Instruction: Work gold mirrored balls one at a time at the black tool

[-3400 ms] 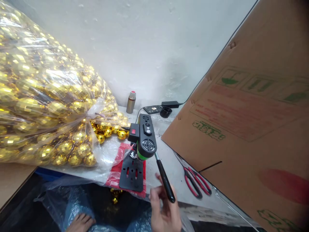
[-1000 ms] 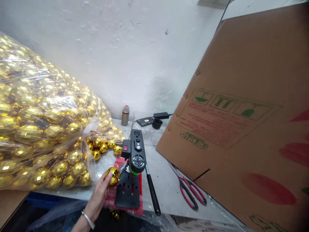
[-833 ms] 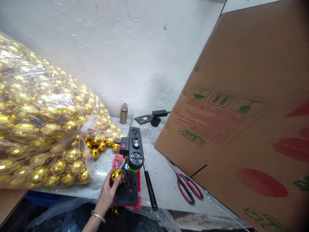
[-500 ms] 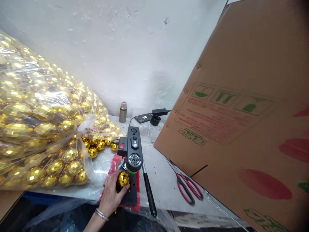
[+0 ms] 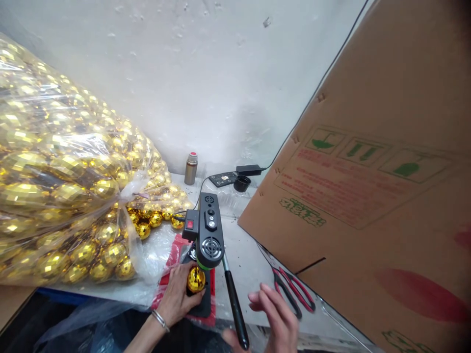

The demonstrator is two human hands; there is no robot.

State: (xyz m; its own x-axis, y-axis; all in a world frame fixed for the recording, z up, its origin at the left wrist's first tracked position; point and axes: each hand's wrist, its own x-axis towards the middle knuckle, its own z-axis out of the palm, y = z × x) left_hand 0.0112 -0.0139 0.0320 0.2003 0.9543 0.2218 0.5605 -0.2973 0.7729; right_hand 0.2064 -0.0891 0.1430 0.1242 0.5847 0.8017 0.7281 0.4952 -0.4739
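A small gold ball (image 5: 196, 279), faceted like a mirror ball and glinting, sits on the black base plate (image 5: 203, 306) directly under the head of the black press machine (image 5: 208, 234). The left hand (image 5: 177, 300) grasps it, fingers (image 5: 183, 278) curled round its left side and the thumb below it. The right hand (image 5: 274, 318) hangs loose with fingers spread, just beside the machine's black lever handle (image 5: 235, 310), gripping nothing; red scissors (image 5: 294, 289) lie near it

Two hands (image 5: 176, 300), one scissors (image 5: 294, 289), one bottle (image 5: 190, 168), perhaps hundreds of gold balls (image 5: 66, 166).
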